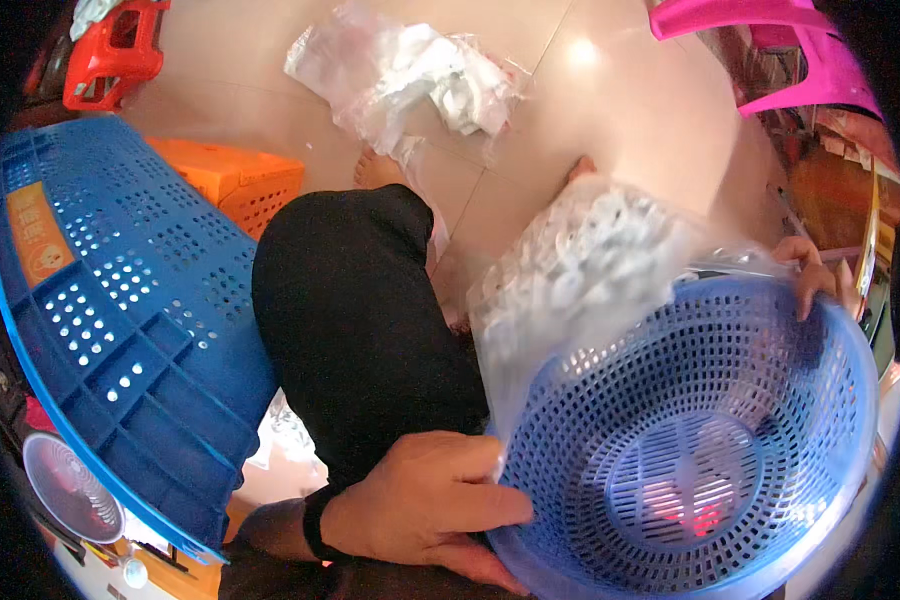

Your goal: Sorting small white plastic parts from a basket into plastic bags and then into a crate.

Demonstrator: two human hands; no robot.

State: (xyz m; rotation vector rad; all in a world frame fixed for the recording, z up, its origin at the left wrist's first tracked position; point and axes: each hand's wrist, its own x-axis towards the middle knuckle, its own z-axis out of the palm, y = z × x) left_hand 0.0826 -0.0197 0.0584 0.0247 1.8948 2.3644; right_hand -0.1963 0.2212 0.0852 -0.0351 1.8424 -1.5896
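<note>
The round blue basket (700, 450) sat tilted at the person's right knee, the left hand (425, 495) clamped on its near rim and the right hand (815, 280) gripping its far rim, with a clear bag (580, 270) of white pieces pressed against its upper-left edge.

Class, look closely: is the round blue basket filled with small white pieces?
No. The round blue basket is empty inside; the white pieces sit in the clear plastic bag behind its rim.

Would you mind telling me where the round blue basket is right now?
In the head view the blue basket sits lower right, gripped at its rim by the left hand and right hand, with a clear bag of white pieces against it.
</note>
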